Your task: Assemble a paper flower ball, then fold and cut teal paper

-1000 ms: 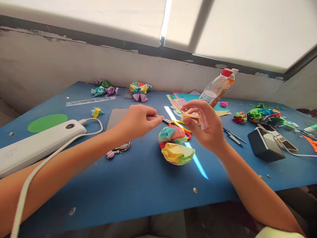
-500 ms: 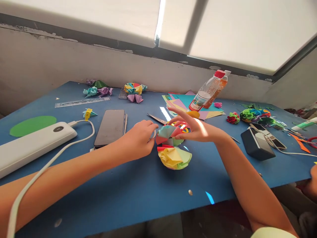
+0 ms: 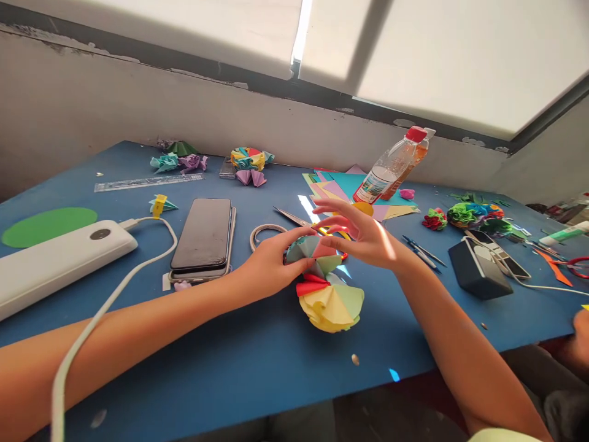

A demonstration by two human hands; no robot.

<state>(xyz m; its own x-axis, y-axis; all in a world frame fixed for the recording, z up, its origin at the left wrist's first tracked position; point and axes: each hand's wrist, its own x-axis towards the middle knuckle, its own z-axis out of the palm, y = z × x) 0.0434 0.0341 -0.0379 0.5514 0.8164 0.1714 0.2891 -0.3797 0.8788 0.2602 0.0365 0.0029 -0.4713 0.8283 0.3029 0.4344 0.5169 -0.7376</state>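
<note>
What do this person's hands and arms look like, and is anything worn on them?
The left hand and right hand show no gloves, rings or watches. A pale yellow sleeve edge shows on the right arm; none shows on the left arm.

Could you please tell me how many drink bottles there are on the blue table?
2: the red-capped bottle beyond the right hand, and the white-capped bottle just behind the first, partly hidden by it.

Nothing is legible; the label (image 3: 374,183) on the bottle (image 3: 392,161) is too small.
</note>
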